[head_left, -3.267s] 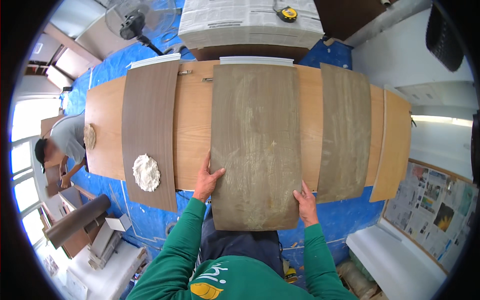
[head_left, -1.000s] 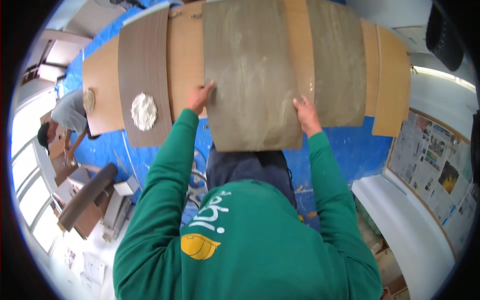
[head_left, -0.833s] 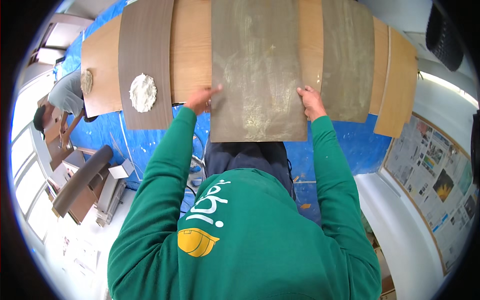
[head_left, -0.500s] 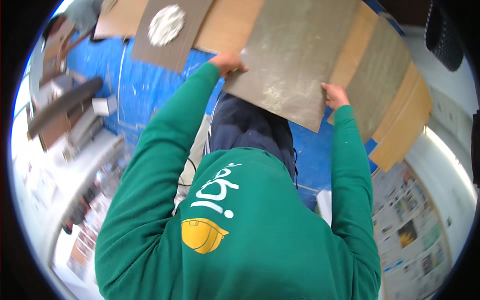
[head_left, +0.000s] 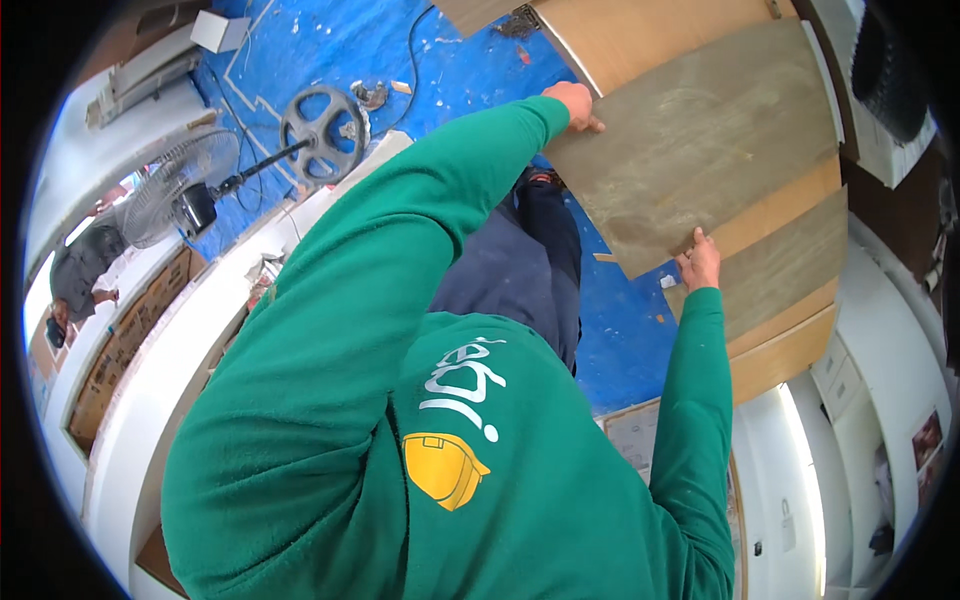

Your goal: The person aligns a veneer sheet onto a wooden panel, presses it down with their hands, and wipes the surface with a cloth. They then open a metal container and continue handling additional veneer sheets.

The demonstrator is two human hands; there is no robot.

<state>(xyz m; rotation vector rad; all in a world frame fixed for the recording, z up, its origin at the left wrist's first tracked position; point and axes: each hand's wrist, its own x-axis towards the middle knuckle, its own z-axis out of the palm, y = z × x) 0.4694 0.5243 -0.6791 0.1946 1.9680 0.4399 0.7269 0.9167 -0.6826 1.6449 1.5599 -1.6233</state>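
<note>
A large grey-brown laminate sheet (head_left: 715, 130) with pale smears on its face lies tilted over light wooden boards. Its left corner is pinched in my left hand (head_left: 572, 105), the thumb side showing and the rest of the fingers partly hidden. My right hand (head_left: 701, 262) grips the near edge of the same sheet, its fingers over the rim. Below and to the right lies a second grey-brown sheet (head_left: 780, 265) on a wooden board (head_left: 785, 350). Another light wooden board (head_left: 640, 40) shows beyond the held sheet.
Blue sheeting (head_left: 350, 45) with scraps and a cable covers the floor. On the left stands a pedestal fan (head_left: 190, 195) with a round spoked base (head_left: 322, 135). A white box (head_left: 218, 32) sits at the far left. Another person (head_left: 85, 265) is at the left rim.
My view has swung to the right, bringing the fan into sight. Both hands still hold the sheet, which now lies farther right over the boards. The white round heap has left view.
</note>
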